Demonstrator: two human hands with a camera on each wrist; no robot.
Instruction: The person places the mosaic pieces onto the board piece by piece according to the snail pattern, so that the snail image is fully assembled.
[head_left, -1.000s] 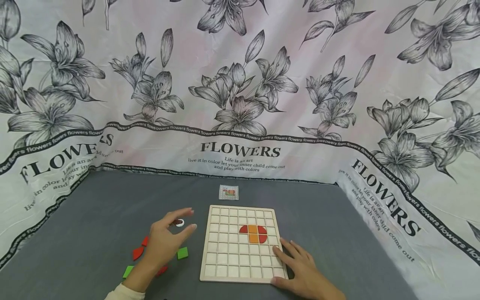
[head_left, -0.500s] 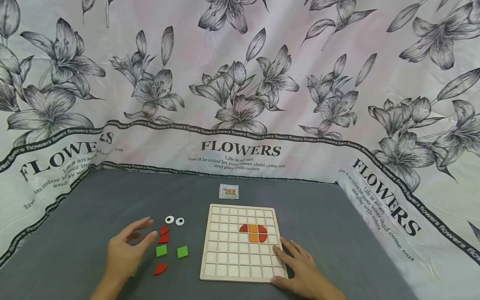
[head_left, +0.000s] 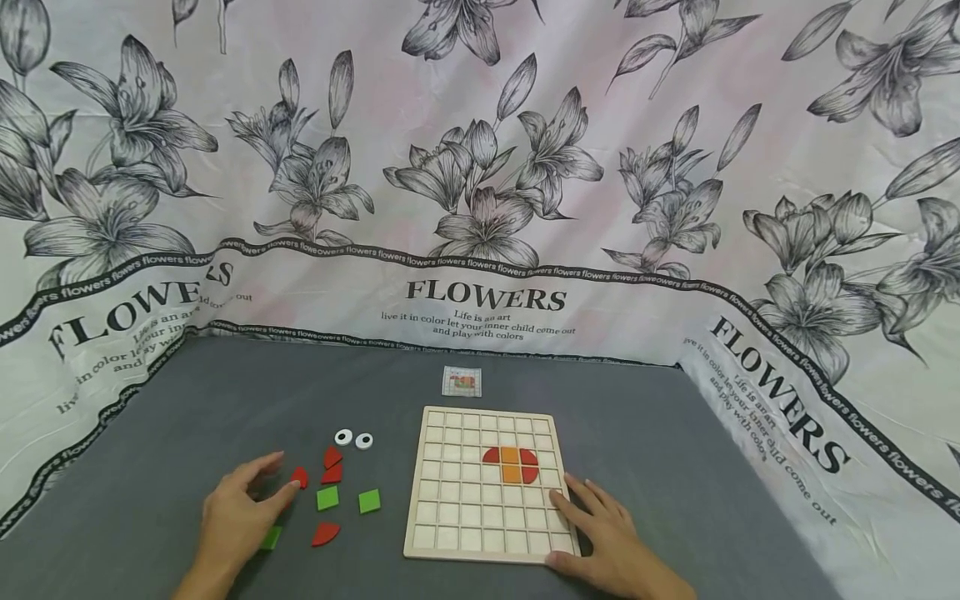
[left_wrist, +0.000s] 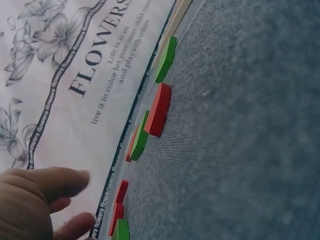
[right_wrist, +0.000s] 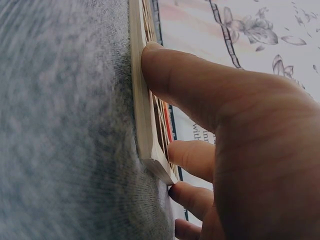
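My left hand (head_left: pixel 238 512) hovers over loose pieces left of the board, thumb and fingers spread with nothing between them. By its thumb tip lies a red piece (head_left: pixel 300 477), and a green square (head_left: pixel 272 537) shows partly behind the hand. In the left wrist view, red (left_wrist: pixel 159 110) and green (left_wrist: pixel 166 60) tiles lie beyond the fingers. The right hand (head_left: pixel 611 542) rests on the lower right corner of a wooden grid board (head_left: pixel 465 517), its fingers relaxed along the edge (right_wrist: pixel 142 110). Orange tiles (head_left: pixel 511 465) and red curved pieces (head_left: pixel 529 474) sit in the grid.
Between left hand and board lie two white eye discs (head_left: pixel 353 439), two red pieces (head_left: pixel 332 465), green squares (head_left: pixel 369 501) and a red quarter-round (head_left: pixel 326 534). A small pattern card (head_left: pixel 461 382) lies behind the board. A flowered curtain (head_left: pixel 487 167) encloses the grey table (head_left: pixel 600 392).
My left hand has moved left and toward me, away from the eye discs, and has slowed over the left-hand pieces. The right hand stays on the board.
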